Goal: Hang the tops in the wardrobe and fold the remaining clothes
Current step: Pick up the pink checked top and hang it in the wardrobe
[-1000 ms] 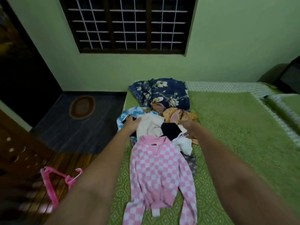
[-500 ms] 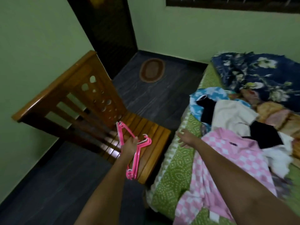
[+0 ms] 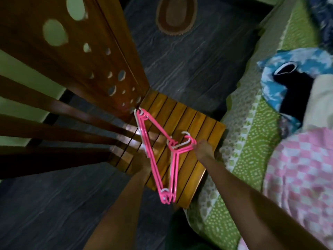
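Observation:
A bundle of pink hangers (image 3: 158,150) hangs over the slatted seat of a wooden chair (image 3: 182,116). My left hand (image 3: 144,162) grips the bundle's long side from behind and is partly hidden by it. My right hand (image 3: 202,149) pinches the hooks at the bundle's right. On the bed (image 3: 252,141) at the right lie a pink checked top (image 3: 297,170), a blue and white garment (image 3: 288,58), a black garment (image 3: 292,91) and a cream one (image 3: 322,103).
The chair's tall wooden back (image 3: 75,56) fills the upper left. A dark floor (image 3: 189,56) runs between chair and bed, with a brown oval mat (image 3: 173,15) at the top. The chair seat stands close against the bed's edge.
My view has swung down and left from the bed to the chair. My right hand left the bed's edge and took the hangers' hooks; my left hand keeps hold of the bundle.

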A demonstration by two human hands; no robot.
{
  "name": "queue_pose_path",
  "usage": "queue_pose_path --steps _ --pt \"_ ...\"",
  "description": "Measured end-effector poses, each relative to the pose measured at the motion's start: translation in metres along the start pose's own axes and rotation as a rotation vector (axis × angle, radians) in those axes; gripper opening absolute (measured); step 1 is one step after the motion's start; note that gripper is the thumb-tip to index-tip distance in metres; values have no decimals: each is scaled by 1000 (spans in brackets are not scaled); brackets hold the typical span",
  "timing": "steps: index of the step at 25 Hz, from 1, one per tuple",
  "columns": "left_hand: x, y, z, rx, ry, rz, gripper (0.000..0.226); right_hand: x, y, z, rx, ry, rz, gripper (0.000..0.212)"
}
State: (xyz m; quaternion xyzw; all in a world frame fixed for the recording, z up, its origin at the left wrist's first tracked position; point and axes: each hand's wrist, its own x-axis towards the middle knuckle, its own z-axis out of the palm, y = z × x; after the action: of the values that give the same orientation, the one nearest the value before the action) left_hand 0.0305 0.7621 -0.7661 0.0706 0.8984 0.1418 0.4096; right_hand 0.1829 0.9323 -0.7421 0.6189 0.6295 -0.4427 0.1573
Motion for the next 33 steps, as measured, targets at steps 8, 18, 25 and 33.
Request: queue_pose_path --steps 8,18,25,33 --pt "11 12 10 -46 77 -17 22 27 2 38 116 112 3 29" --pt "-48 74 20 -330 94 212 53 -2 56 -46 559 84 -113 15" --pt "-194 226 216 -629 -209 327 39 -38 217 -179 1167 140 -1 17" --pt "-267 370 395 615 -291 1128 46 -31 470 -366 1218 580 112 28"
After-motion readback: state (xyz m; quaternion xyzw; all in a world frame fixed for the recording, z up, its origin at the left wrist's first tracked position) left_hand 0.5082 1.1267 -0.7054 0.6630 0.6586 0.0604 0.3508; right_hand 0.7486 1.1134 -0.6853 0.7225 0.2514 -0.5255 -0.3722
